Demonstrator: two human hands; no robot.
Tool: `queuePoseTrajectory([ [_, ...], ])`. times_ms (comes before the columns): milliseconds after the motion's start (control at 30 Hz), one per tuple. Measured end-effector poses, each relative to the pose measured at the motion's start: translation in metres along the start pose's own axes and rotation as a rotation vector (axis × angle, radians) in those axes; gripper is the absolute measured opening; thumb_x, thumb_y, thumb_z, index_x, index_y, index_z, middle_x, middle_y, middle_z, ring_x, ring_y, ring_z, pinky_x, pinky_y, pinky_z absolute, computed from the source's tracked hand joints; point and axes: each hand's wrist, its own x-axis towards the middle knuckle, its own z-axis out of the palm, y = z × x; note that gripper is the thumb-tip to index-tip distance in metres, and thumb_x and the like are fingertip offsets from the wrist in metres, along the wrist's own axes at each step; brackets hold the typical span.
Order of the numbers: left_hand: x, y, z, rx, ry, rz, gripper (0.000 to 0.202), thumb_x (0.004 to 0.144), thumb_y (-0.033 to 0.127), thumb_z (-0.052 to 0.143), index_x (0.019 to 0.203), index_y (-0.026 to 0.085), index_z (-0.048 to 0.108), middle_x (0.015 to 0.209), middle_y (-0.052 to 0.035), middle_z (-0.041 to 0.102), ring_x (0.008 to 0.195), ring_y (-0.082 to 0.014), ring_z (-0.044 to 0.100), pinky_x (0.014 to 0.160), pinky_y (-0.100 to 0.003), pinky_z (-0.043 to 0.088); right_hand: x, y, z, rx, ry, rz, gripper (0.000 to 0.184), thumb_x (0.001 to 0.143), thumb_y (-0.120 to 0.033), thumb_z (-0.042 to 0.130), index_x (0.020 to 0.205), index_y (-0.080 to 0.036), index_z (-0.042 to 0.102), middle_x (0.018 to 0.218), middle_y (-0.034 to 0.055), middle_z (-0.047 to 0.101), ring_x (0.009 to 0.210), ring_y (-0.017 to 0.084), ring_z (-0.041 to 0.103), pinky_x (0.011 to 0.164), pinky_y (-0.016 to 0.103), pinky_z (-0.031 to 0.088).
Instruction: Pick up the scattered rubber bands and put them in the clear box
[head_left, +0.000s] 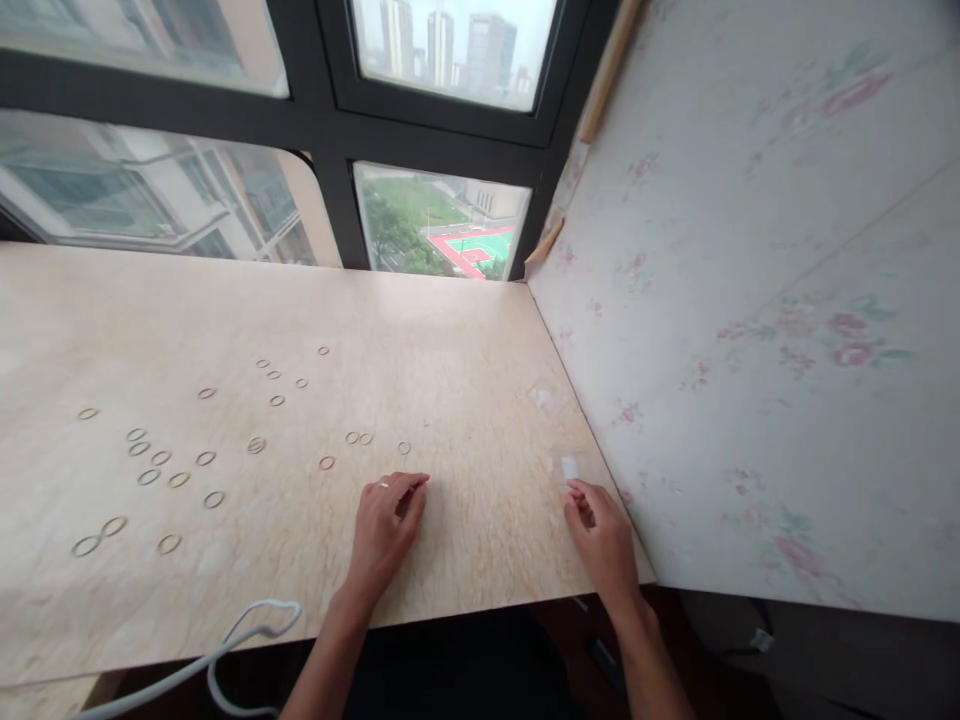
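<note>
My left hand rests on the beige marble-look tabletop, fingers curled together with the tips touching; a thin ring or band shows on one finger. Whether it pinches anything is hidden. My right hand lies near the table's right edge, fingers bent in a pinch beside a small clear packet. Several small rubber bands lie scattered over the table's left and middle; the nearest one is just beyond my left fingertips.
A white cable loops over the table's front edge at the left. A floral-papered wall bounds the table on the right. Black-framed windows run along the far edge.
</note>
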Motion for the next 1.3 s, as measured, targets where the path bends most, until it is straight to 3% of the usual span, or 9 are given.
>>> queuePoseTrajectory([
  [600, 0.003, -0.002, 0.001, 0.038, -0.034, 0.004, 0.02, 0.089, 0.034, 0.048, 0.093, 0.023, 0.065, 0.087, -0.0021, 0.068, 0.082, -0.0204, 0.062, 0.077, -0.038, 0.043, 0.014, -0.023, 0.017, 0.102, -0.101, -0.01, 0.015, 0.092, -0.023, 0.045, 0.093, -0.019, 0.06, 0.085, 0.0051, 0.065, 0.076, 0.017, 0.061, 0.069, 0.029, 0.049],
  [967, 0.003, 0.003, -0.001, 0.047, -0.017, -0.014, 0.02, 0.088, 0.033, 0.048, 0.09, 0.024, 0.066, 0.087, -0.0029, 0.068, 0.081, -0.0206, 0.062, 0.075, -0.038, 0.044, 0.033, -0.033, 0.029, 0.124, -0.152, -0.126, 0.017, 0.093, -0.022, 0.044, 0.095, -0.019, 0.06, 0.084, 0.0061, 0.064, 0.078, 0.018, 0.061, 0.071, 0.031, 0.05],
  [1300, -0.001, 0.005, 0.0, 0.029, -0.022, -0.044, 0.016, 0.089, 0.025, 0.048, 0.091, 0.023, 0.064, 0.086, -0.0037, 0.067, 0.082, -0.0195, 0.061, 0.075, -0.037, 0.044, 0.02, -0.059, 0.046, 0.259, -0.242, -0.238, 0.016, 0.091, -0.016, 0.049, 0.102, -0.02, 0.06, 0.089, 0.0063, 0.065, 0.083, 0.018, 0.063, 0.073, 0.032, 0.053],
])
